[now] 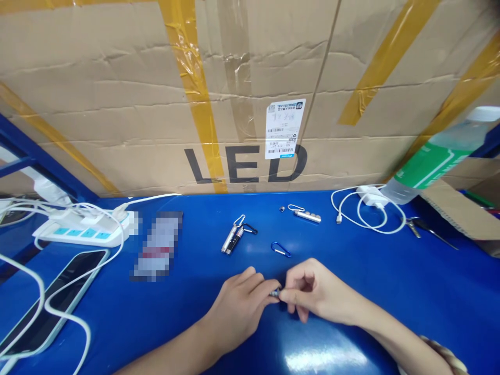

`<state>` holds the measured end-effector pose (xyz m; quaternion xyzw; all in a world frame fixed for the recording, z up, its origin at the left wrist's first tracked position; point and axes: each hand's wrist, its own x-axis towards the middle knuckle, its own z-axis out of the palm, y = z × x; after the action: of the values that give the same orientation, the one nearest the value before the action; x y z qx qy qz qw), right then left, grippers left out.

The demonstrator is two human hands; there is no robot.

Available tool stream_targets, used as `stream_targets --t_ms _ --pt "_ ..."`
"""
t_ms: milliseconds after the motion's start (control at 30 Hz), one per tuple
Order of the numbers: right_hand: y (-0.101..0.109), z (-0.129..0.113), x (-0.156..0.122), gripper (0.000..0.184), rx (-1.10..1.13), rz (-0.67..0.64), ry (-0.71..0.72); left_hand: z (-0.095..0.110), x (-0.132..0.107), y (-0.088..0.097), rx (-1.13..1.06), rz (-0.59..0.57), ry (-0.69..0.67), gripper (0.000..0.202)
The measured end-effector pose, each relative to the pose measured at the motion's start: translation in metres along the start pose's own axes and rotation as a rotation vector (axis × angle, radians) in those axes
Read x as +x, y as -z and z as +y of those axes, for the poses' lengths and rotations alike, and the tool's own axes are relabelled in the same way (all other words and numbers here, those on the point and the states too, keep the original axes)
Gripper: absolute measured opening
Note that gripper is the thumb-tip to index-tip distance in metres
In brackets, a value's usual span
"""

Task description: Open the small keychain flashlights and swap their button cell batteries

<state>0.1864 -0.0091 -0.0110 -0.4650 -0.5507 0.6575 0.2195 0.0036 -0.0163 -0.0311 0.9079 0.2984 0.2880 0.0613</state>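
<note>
My left hand (pixel 244 299) is closed, with thumb and forefinger pinching a small silvery part (pixel 275 293). The fingertips of my right hand (pixel 312 291) are closed on the right end of this same piece. Most of it is hidden by the fingers, so its kind cannot be made out. Just beyond the hands lies a blue carabiner clip (pixel 281 249). To its left, a silver mini flashlight (pixel 229 238) and a black one (pixel 235 241) rest side by side with clips attached. Farther back is a silver tube (pixel 307 216) with several button cells (pixel 313 215) against it, near a silver clip (pixel 296 208).
A large cardboard box (pixel 136 104) walls off the back of the blue table (pixel 195 323). On the left are a power strip (pixel 84 233), white cables and a phone (pixel 54 302). On the right stand a tilted bottle (pixel 433 159), a charger (pixel 372 197) with its cable and a pointed metal tool (pixel 433 232).
</note>
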Motion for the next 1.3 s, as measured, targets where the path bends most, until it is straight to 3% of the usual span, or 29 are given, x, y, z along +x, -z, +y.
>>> stream_targets --t_ms 533,800,933,1033,1100,1200,1300 --pt "0.002 0.003 0.004 0.036 0.095 -0.030 0.016 -0.003 -0.003 -0.001 -0.070 0.086 0.088 0.027" --pt "0.001 0.001 0.005 0.036 0.019 0.008 0.021 -0.005 -0.001 0.000 -0.141 0.074 0.096 0.024" --pt "0.010 0.002 0.006 0.031 -0.283 0.187 0.193 -0.006 0.001 0.003 -0.232 0.066 0.169 0.022" --pt "0.019 0.008 0.007 0.025 -0.587 0.405 0.397 -0.006 0.000 0.004 -0.326 0.055 0.292 0.021" --pt "0.023 0.012 0.008 0.022 -0.724 0.489 0.455 -0.006 -0.001 0.003 -0.368 0.044 0.396 0.021" --pt "0.027 0.015 0.010 0.022 -0.932 0.547 0.464 -0.007 0.000 0.003 -0.431 0.038 0.535 0.020" --pt "0.029 0.015 0.012 0.021 -1.065 0.513 0.447 -0.009 0.002 0.003 -0.493 0.025 0.628 0.019"
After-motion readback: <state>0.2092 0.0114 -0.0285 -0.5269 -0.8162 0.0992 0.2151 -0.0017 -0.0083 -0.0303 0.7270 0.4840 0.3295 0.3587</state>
